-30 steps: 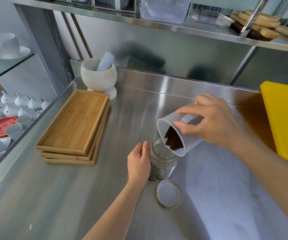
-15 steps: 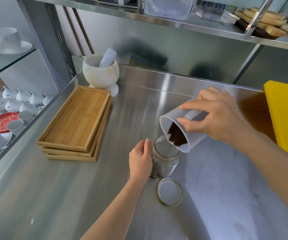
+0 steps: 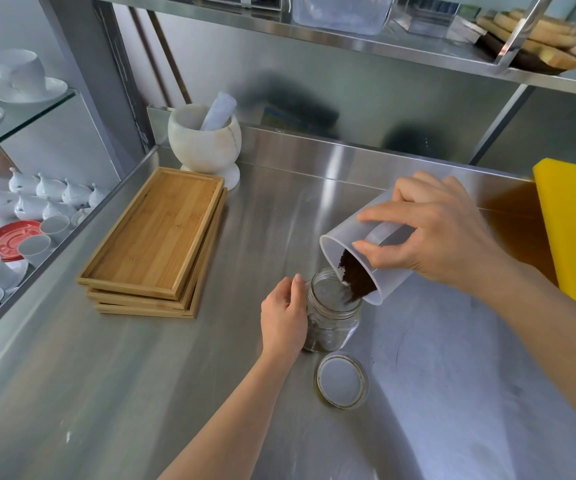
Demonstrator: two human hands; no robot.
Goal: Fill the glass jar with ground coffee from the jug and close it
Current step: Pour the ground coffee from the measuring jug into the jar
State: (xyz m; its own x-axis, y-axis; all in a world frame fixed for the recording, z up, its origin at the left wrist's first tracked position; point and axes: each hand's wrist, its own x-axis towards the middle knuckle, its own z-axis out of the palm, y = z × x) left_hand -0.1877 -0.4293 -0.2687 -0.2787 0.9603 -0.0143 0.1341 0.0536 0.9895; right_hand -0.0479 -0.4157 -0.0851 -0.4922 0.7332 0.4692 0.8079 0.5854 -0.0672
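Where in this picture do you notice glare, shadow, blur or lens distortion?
Head view: glare streaks the steel counter; the right hand and jug cast a soft shadow near the lid; falling ground coffee looks motion-blurred; the wide-angle lens bends the upper shelf edge.

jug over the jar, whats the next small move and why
Probably keep the jug tilted and let the ground coffee slide on in. The right hand has its lip over the open glass jar, the left hand steadies the jar, which looks mostly empty, and the lid lies on the counter.
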